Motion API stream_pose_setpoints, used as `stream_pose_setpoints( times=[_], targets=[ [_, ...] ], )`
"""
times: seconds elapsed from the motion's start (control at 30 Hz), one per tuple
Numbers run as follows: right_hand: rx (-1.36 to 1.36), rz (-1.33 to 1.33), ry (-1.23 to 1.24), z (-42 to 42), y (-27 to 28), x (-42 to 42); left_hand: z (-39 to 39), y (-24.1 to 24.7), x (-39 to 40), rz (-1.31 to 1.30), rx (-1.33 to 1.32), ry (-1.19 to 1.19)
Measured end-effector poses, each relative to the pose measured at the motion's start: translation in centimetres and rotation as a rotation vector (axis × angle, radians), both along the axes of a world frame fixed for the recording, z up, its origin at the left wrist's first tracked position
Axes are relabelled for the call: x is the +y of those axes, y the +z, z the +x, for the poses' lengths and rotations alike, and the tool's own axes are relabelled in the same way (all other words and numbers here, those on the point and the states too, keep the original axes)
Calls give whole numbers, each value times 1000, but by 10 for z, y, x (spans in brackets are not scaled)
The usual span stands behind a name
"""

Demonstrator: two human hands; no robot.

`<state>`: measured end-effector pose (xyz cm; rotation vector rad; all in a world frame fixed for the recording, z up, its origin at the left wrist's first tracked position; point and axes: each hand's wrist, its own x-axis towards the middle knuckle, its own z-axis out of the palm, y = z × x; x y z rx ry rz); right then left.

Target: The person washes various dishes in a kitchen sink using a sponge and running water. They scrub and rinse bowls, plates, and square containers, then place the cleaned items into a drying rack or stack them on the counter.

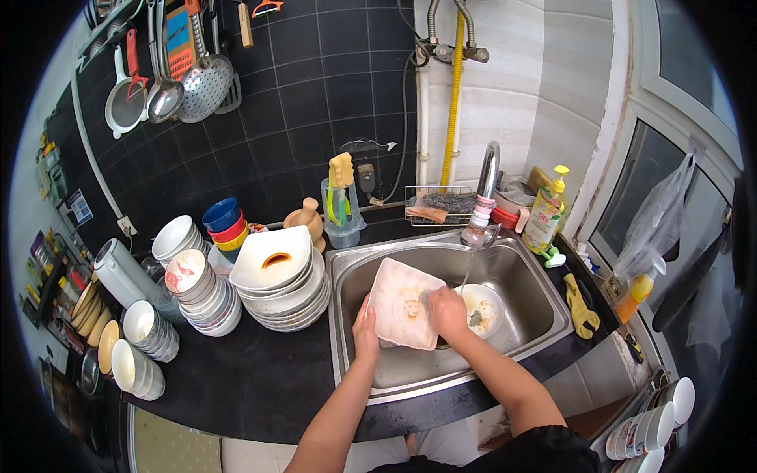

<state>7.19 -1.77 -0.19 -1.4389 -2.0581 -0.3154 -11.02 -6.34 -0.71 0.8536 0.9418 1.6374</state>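
Over the stainless steel sink (pixel 520 352), my left hand (pixel 365 334) grips the left edge of a square pale plate (pixel 399 295), which is tilted and has brownish stains. My right hand (pixel 447 313) is closed around a greyish scrubber, mostly hidden by the fingers, and presses it on the plate's right side. A thin stream of water falls from the faucet (pixel 489 171) just beyond my right hand. Beneath it, a white bowl (pixel 491 304) with food scraps lies in the basin.
Left of the sink stand stacked square dishes (pixel 272 260), bowls (pixel 207 295) and a wooden mortar (pixel 304 222). Behind it are a sponge holder (pixel 343 227) and a wire rack (pixel 440 207). A dish soap bottle (pixel 544 216) and a yellow glove (pixel 579 307) lie right.
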Motion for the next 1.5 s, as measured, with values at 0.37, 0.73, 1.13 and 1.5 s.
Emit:
stream_pose_setpoints(
  times=[0.37,0.73,1.13,1.5],
  targets=[
    [271,-254,423,-57,10,-19,2,-11,5,-77,-244,-100],
    [150,143,160,-44,31,36,4,-4,1,-187,-203,-136],
    [751,-539,37,-30,-62,-11,4,-6,8,99,28,232],
    [1236,-850,90,6,-77,22,14,3,-5,155,892,365]
  ],
)
